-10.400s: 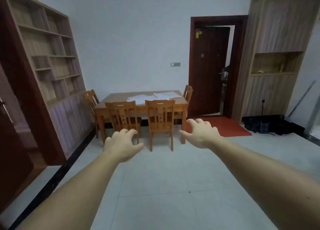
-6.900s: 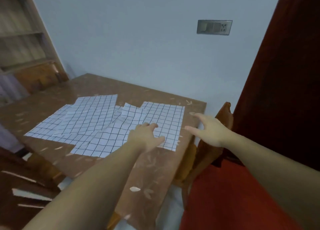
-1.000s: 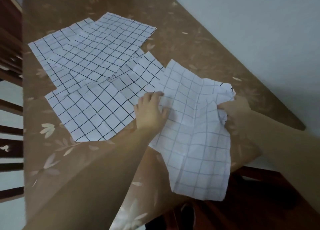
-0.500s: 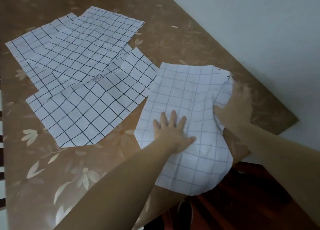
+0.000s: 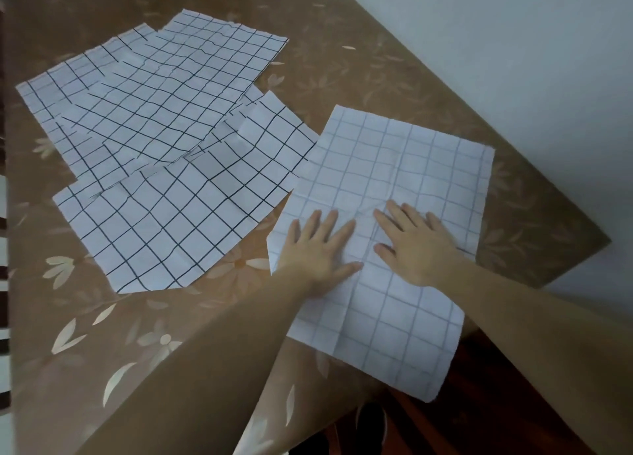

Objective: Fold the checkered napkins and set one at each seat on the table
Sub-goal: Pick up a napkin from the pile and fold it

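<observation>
A brown table with a pale flower pattern is standing against a light wall. On its right part one checkered napkin is lying flat and unfolded, and its grid lines are looking paler than on the others. Its long axis is running away from the person, leaning a little to the right at the far end. The far short edge is pointing toward the wall, and the near end is hanging over the edge of the table.

Both hands are lying palm down on the middle of this napkin, side by side and slightly apart. The left hand is pressing with straight, spread fingers, and the right hand is doing the same; neither one is gripping the cloth. Both forearms are reaching forward from the bottom of the view.

To the left, the other napkins are lying spread and overlapping each other, with darker lines. The nearest one is just beside the pressed napkin.
</observation>
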`<state>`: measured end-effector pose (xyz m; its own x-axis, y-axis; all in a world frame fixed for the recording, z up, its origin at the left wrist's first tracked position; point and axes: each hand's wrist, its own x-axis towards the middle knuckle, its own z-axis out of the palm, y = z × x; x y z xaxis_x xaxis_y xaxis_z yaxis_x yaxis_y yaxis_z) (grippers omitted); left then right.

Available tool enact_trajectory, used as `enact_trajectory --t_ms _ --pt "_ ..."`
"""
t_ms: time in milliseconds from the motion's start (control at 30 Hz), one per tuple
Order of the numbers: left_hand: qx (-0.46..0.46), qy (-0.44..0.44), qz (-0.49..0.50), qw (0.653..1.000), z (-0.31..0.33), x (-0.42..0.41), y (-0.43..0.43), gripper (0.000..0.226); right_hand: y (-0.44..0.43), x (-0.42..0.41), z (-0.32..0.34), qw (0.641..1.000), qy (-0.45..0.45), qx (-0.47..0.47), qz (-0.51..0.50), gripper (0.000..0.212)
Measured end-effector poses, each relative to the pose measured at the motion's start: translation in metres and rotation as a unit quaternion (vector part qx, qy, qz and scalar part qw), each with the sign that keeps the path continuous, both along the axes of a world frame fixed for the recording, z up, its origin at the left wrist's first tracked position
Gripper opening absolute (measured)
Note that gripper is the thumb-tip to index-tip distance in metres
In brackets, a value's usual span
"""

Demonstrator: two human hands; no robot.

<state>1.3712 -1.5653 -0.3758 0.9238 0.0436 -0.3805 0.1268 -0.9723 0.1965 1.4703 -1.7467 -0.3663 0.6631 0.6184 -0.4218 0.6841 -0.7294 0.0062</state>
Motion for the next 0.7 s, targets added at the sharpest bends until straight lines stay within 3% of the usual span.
enact_trajectory --t_ms 133,267,400,533,600,700 --pt "0.019 0.011 0.045 0.999 0.005 -0.018 0.016 0.077 0.001 -0.003 0.006 0.998 -0.045 0.021 -0.032 0.061" --pt "0.022 0.014 0.096 0.995 0.006 -0.035 0.012 0.078 0.009 -0.061 0.016 0.975 -0.073 0.158 0.137 0.065" --pt "0.025 0.027 0.11 0.993 0.009 -0.052 0.008 0.075 0.003 -0.114 0.01 0.978 -0.011 0.098 0.186 0.098" --pt "0.023 0.031 0.095 0.995 0.015 -0.069 0.008 0.07 -0.013 -0.136 0.016 0.981 0.022 0.075 0.179 0.105" --pt "0.025 0.028 0.083 0.996 0.017 -0.078 0.007 0.069 -0.02 -0.143 0.018 0.977 0.024 0.059 0.204 0.1" --pt "0.026 0.025 0.067 0.997 0.016 -0.094 0.006 0.07 -0.028 -0.156 0.019 0.975 0.027 0.055 0.214 0.074"
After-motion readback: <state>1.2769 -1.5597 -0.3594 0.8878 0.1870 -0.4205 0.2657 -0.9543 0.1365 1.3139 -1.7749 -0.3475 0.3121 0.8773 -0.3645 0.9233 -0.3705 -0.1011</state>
